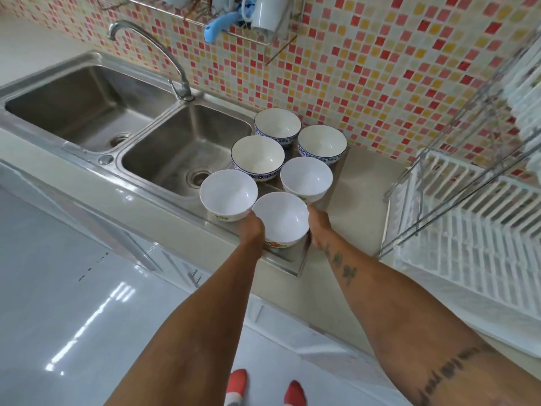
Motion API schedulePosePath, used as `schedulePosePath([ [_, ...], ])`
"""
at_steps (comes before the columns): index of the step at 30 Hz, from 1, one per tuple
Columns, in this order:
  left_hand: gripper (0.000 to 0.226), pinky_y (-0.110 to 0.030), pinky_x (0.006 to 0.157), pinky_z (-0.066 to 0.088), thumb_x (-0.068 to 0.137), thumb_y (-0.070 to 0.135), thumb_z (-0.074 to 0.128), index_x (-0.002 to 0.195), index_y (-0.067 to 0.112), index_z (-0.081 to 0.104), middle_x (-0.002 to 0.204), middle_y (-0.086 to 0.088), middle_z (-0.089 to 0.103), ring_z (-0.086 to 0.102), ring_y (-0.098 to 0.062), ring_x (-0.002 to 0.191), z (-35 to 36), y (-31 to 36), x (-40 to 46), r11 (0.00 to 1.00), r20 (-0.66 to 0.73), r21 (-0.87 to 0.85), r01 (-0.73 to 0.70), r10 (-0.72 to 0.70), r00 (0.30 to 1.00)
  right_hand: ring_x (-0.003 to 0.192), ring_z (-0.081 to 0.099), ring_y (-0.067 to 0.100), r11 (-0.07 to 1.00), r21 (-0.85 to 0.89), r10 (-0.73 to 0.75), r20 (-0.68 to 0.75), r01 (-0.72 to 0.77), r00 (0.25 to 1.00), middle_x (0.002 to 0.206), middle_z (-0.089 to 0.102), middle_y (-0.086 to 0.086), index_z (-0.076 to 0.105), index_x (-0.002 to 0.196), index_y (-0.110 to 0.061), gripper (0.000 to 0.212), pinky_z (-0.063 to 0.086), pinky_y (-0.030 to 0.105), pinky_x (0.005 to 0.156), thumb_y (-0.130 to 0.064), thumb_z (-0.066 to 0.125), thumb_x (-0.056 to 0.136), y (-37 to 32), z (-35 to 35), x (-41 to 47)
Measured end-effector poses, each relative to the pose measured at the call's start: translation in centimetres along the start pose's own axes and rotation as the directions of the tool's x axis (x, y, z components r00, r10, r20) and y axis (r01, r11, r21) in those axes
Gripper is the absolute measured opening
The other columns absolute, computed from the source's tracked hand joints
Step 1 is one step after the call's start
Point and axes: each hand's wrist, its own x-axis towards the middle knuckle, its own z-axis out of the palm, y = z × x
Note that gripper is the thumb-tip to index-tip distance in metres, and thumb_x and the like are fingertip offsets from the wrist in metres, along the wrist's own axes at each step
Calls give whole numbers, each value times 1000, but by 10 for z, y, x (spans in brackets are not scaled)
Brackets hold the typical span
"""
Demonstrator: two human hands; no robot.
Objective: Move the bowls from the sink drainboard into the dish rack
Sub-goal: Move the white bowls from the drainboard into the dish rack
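Left basin: a rectangular stainless steel sink basin (85,109) lay at the far left, with a curved chrome tap (152,51) rising behind the divider.
Right basin: a second, smaller stainless steel basin (181,150) lay just beside the drainboard.
Drainboard: the flat stainless steel drainboard (292,256) carried six bowls, all upright with mouths facing up; being round, none showed a long axis.
Near-left bowl: a plain white bowl with a floral band at its foot (228,194) stood at the basin edge, touching or nearly touching the held bowl.
Left hand: the left hand (253,227) was pressed against the left side of the nearest bowl; its fingers were hidden under the bowl.
Held bowl: the nearest white bowl with an orange floral band (281,219) sat at the front of the drainboard, clasped between both hands; whether it was lifted could not be told.
Right hand: the right hand (317,225) was pressed against the bowl's right side, fingers mostly hidden.
Blue-patterned bowls: three cream bowls with blue patterned outsides (257,156) (277,126) (322,143) stood at the back, nearest the mosaic tiled wall (380,68).
Mid-right bowl: a further white bowl (306,178) stood behind the held one.
Dish rack: a white plastic slatted dish rack in a wire frame (468,230) stood on the counter at the far right, well apart from the bowls.
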Motion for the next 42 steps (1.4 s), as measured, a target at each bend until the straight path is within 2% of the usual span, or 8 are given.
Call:
schedulePosePath([
  [9,54,-41,109,37,103,45,22,139,14,48,140,-9,52,48,-30,128,11,-1,5,997,-118,-69,43,-51,992,99,52,24,998,38,52,-12,-51,999,126,60,15,54,130,-1,45,41,31,82,-32,40,100,2,5,-2],
  [17,47,-38,106,41,102,44,32,141,22,45,144,-2,50,47,-28,132,13,9,-23,925,27,-333,180,-181,983,123,53,34,993,82,86,-71,-80,994,138,54,17,46,136,0,44,45,39,97,-22,39,99,-23,6,-21],
  [21,46,-39,106,43,99,48,38,135,23,50,129,0,56,52,-25,123,11,16,-43,875,105,-439,205,-177,979,125,52,36,1000,4,12,-100,-12,995,140,52,20,45,138,2,46,44,43,101,-24,38,100,-51,-2,-45],
  [26,48,-46,97,42,99,51,33,136,23,46,134,-6,57,56,-31,119,15,73,-70,839,288,-506,199,-53,956,124,53,35,987,-59,-153,-93,148,984,139,53,18,45,138,1,46,44,40,102,-26,34,102,-123,-12,-80],
  [29,59,-46,105,38,96,54,35,143,20,42,152,-5,42,49,-28,131,26,130,-94,888,362,-444,123,52,931,111,57,32,935,-96,-351,-109,341,930,123,58,19,48,134,3,43,45,37,89,-22,30,103,-179,-24,-111],
  [32,49,-42,82,51,94,53,35,130,22,48,139,-3,53,57,-27,89,42,184,-127,906,541,-410,102,152,827,96,56,28,848,-95,-529,-173,521,830,120,60,20,51,133,1,43,42,29,67,-21,28,104,-230,-46,-147],
  [35,58,-52,93,50,80,51,52,132,28,54,115,-10,67,64,-38,99,60,223,-165,961,806,-269,64,188,561,78,48,21,739,-125,-669,-256,662,698,91,53,7,57,119,-4,38,36,28,57,-21,27,103,-268,-80,-187],
  [42,65,-56,97,48,80,63,53,131,23,59,130,-16,63,63,-44,109,140,253,-251,985,953,-58,-161,102,284,59,39,13,600,-135,-750,-440,789,494,73,45,5,54,81,-7,35,29,28,52,-18,28,102,-295,-199,-241],
])
